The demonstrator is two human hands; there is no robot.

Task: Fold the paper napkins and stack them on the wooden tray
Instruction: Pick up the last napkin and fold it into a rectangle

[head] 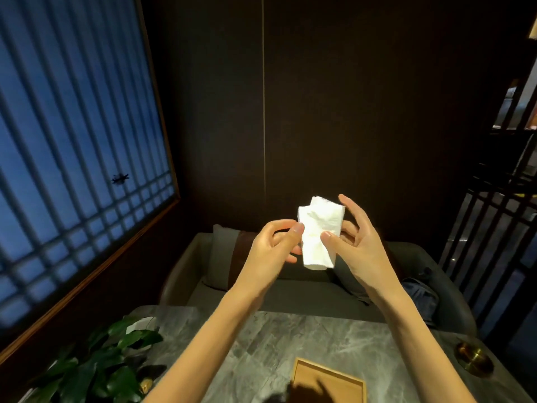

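Head view: left hand [274, 247] and right hand [356, 242] hold the soft, creased white paper napkin [318, 234] in mid-air, fingers [329, 238] pinched on its edges, well above the smooth wooden tray [299, 373] at 6 o'clock on the marbled tabletop [261, 338]; a loose pinch risks unfolding or dropping the limp tissue.

- Wooden tray [302, 373] cut by bottom edge, inside under dark shadow.
- Left hand [268, 251] fingertips hidden behind napkin [319, 231].
- Perhaps a bag [421, 298], too dark.
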